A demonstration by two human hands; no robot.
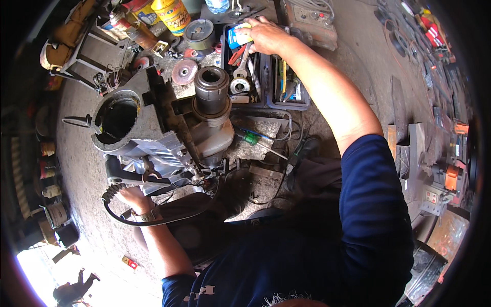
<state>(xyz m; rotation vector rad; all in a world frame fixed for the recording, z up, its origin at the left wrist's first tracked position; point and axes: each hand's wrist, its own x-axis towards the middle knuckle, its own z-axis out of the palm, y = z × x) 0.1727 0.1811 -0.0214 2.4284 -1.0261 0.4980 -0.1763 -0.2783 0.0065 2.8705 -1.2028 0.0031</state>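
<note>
My right hand (268, 38) reaches to the far end of an open dark toolbox (263, 97), its fingers closed on a small blue, white and yellow box (239, 36). Beneath it in the toolbox lie a wrench (242, 69) and red-handled pliers (237, 54). My left hand (134, 198) is low at the left, closed around the rear of a black corded tool (135, 178); its fingers are partly hidden. A ribbed cable sleeve (110, 193) runs from this tool into a looping black cable. Just beyond stands a large grey metal casting (146, 135) with a round bore.
A dark metal cylinder (211, 84) stands upright beside the casting. A green-handled screwdriver (250, 138) lies nearer me. Grinding discs (184, 72), a grey tin (199, 35) and a yellow container (171, 15) are at the far left. A grey machine with cables (312, 23) stands beyond the toolbox.
</note>
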